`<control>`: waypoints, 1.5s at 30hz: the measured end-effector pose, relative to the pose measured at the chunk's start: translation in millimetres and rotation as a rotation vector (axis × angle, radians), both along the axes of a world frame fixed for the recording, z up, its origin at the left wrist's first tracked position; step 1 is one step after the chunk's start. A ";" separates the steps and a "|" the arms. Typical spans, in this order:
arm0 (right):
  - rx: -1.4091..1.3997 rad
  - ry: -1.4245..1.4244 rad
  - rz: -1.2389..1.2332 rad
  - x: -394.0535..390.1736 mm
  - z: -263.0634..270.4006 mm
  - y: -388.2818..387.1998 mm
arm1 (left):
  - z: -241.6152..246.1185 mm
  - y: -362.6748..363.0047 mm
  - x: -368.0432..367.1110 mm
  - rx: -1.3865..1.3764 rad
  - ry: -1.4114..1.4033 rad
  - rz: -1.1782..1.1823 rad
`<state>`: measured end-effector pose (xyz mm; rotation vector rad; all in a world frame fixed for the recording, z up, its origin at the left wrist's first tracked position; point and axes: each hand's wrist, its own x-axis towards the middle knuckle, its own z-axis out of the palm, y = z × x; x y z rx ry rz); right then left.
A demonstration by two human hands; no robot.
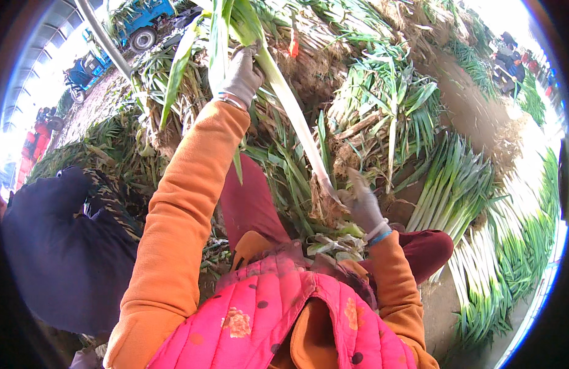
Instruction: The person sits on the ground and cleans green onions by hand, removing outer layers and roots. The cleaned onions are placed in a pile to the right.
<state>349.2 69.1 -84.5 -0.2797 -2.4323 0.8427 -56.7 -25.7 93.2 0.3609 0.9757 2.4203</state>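
Observation:
My left hand (240,74), in a pale work glove, is closed around the green upper part of a leek or large green onion (291,108). The white stalk slants down to the right and ends in brown roots and peeling outer skin near my right hand (362,200). That hand, also gloved, is blurred, with its fingers beside the root end; whether it grips the skin cannot be told. Loose green leaves and dry peelings lie below the stalk, between my knees.
Untrimmed bundles (377,97) with roots lie ahead. Trimmed stalks (450,184) are piled in rows at the right. A person in dark clothing (72,249) is close at my left. Blue vehicles (144,27) stand at the upper left, near a metal pole (102,37); more people (508,64) are far right.

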 end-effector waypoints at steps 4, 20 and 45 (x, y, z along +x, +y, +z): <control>-0.350 -0.283 0.161 -31.0 34.6 -34.9 | 27.4 0.0 17.7 -0.105 -0.119 0.153; 0.148 -0.019 0.125 -1.7 87.7 -45.0 | -11.8 -4.4 37.2 -0.076 -0.345 0.303; 0.024 -1.075 0.009 51.2 -8.3 -14.9 | -49.4 -74.4 10.9 0.350 -0.375 -0.221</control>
